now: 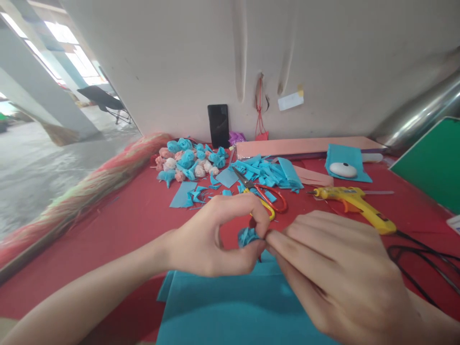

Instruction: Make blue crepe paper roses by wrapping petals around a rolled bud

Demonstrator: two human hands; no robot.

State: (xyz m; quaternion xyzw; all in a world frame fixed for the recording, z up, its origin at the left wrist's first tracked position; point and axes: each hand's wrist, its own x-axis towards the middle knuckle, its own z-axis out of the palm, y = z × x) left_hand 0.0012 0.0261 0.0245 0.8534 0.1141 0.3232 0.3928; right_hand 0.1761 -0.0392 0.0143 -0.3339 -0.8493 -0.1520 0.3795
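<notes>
Over the blue sheet (230, 306) on the red table (143, 220), a small blue flower (247, 236) is held up near mid-frame. Its base is pinched by the left hand (212, 235), thumb and forefinger curled into a ring with tips nearly together. The fingers of the right hand (341, 258) are bunched, tips brought up to the same spot; whether the base is gripped there too can't be made out, contact being hidden. Thin crinkled paper is suggested by the look, so the flower is judged very light, soft, easily crushed or torn, hardly slippery. It is best held lightly by the narrow base, ruffled head left unsqueezed. Beyond the hands, scissors (247, 182) are laid by blue scraps (258, 170); a glue gun (354, 197) is seen farther right.
</notes>
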